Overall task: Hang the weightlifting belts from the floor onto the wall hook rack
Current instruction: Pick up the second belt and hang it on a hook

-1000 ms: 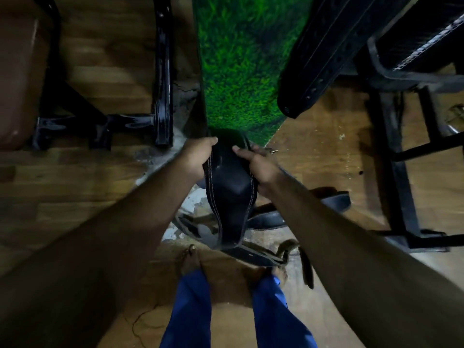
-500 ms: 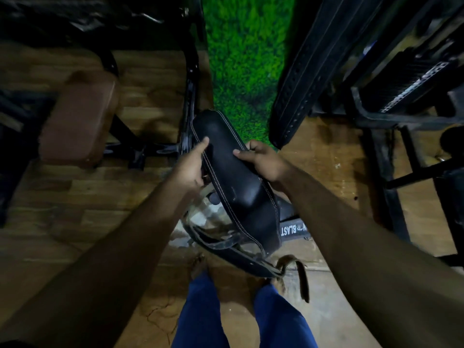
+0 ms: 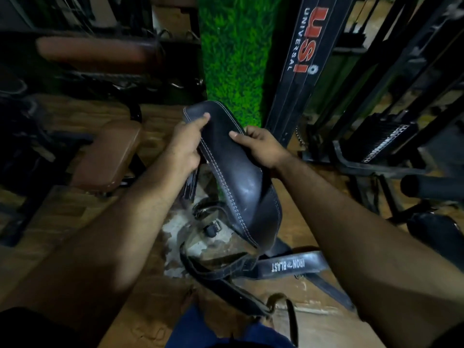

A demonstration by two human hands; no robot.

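Leather belt (image 3: pixel 236 177), unmarked, gripped by my left hand (image 3: pixel 187 144) and right hand (image 3: pixel 261 146); "IRON BLAST" belt (image 3: pixel 288 266) on floor; "USI UNIVERSAL" belt (image 3: pixel 298 66) hanging.

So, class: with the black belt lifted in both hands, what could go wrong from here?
1. The black belt has a strap end hanging under the left hand; it could snag.
2. Other belts lie on the floor by the feet, a likely trip hazard.
3. The right hand holds only one edge, so the belt might slip.
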